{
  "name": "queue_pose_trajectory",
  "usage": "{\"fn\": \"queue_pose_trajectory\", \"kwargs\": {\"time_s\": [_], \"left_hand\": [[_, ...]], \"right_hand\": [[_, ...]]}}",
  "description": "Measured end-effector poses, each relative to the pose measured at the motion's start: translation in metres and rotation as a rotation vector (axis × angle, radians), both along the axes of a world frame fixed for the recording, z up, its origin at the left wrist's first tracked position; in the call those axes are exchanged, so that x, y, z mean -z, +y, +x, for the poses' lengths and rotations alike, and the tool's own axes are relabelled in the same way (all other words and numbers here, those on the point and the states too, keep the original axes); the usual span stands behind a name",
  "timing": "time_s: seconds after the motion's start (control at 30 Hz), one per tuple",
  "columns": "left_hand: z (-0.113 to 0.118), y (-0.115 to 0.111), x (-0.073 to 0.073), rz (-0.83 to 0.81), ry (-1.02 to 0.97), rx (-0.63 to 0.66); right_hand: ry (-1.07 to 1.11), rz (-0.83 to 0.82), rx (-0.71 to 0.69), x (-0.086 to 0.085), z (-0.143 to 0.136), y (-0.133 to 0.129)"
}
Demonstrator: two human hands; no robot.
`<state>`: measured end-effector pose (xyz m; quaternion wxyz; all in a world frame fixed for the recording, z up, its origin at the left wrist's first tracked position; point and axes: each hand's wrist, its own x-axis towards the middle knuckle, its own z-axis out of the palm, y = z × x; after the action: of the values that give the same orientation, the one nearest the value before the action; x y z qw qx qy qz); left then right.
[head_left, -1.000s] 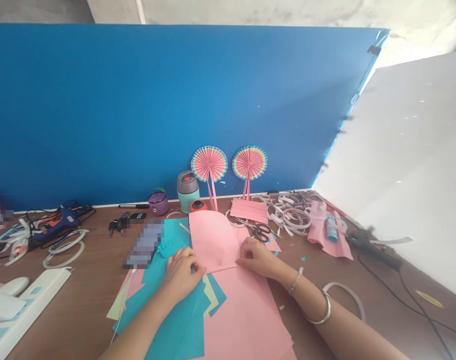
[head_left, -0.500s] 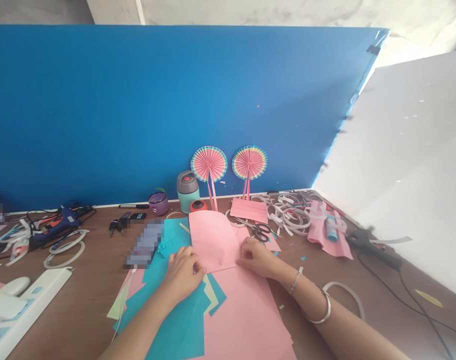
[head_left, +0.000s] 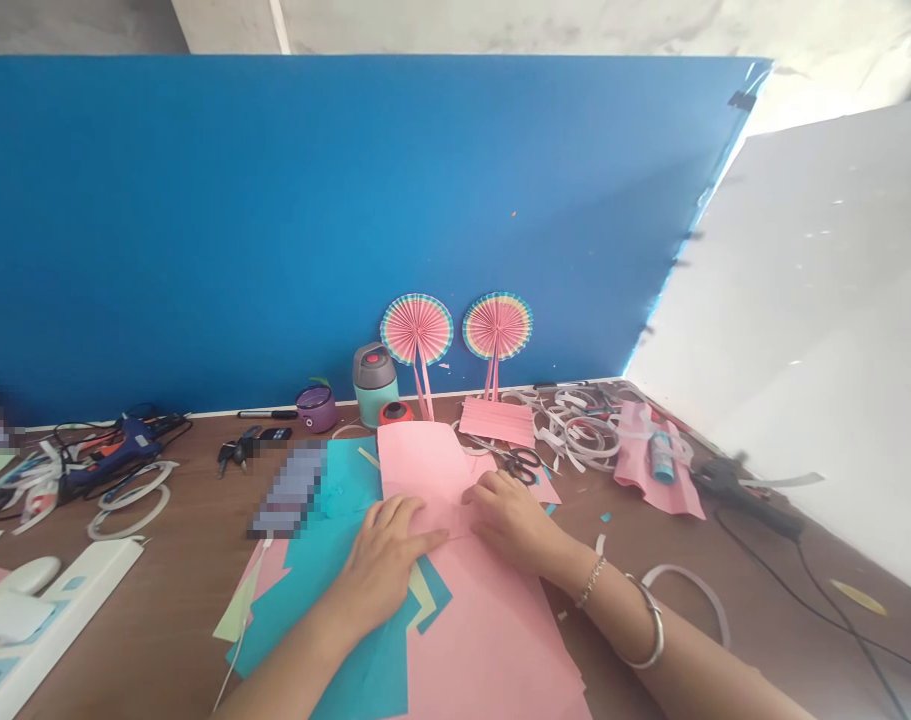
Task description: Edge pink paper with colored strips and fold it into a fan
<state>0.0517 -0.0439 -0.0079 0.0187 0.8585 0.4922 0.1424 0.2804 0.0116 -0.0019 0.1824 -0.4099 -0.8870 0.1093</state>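
Observation:
A pale pink sheet of paper (head_left: 423, 455) lies on a larger pink paper stack (head_left: 492, 630), a crease or edge running across beneath my hands. My left hand (head_left: 390, 555) rests over the sheet's lower left, open, fingers spread and thumb reaching right along that line. On the sheet's right side sits my right hand (head_left: 513, 522), its fingers loosely bent and fingertips on the paper; its thumb is mostly hidden. Under my left forearm are teal sheets (head_left: 327, 620), with a pale yellow-green scrap (head_left: 423, 590) at their right edge.
Two round pleated paper fans (head_left: 417, 330) stand against the blue panel (head_left: 275, 230). Behind the paper are scissors (head_left: 521, 465), a pleated pink piece (head_left: 498, 421) and a teal flask (head_left: 375, 390). A phone (head_left: 290, 490), power strip (head_left: 57, 620) and glue guns (head_left: 125, 445) lie around.
My left hand has moved right onto the pale pink sheet and spread its fingers. My right hand has shifted left from the sheet's edge. The raised sheet now looks flatter.

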Motion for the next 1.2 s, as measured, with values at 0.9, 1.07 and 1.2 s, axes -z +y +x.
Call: {"fn": "queue_pose_trajectory", "kwargs": {"time_s": [0.9, 1.07, 1.2], "left_hand": [[0.015, -0.003, -0.001, -0.110, -0.245, -0.058], [0.016, -0.002, -0.004, -0.155, -0.291, -0.154], [0.015, -0.001, -0.002, -0.157, -0.279, -0.226]], "right_hand": [[0.124, -0.061, -0.187, 0.013, -0.020, -0.009], [0.136, -0.093, -0.121, 0.011, -0.022, -0.011], [0.110, -0.085, -0.053, 0.012, -0.020, -0.011]]}}
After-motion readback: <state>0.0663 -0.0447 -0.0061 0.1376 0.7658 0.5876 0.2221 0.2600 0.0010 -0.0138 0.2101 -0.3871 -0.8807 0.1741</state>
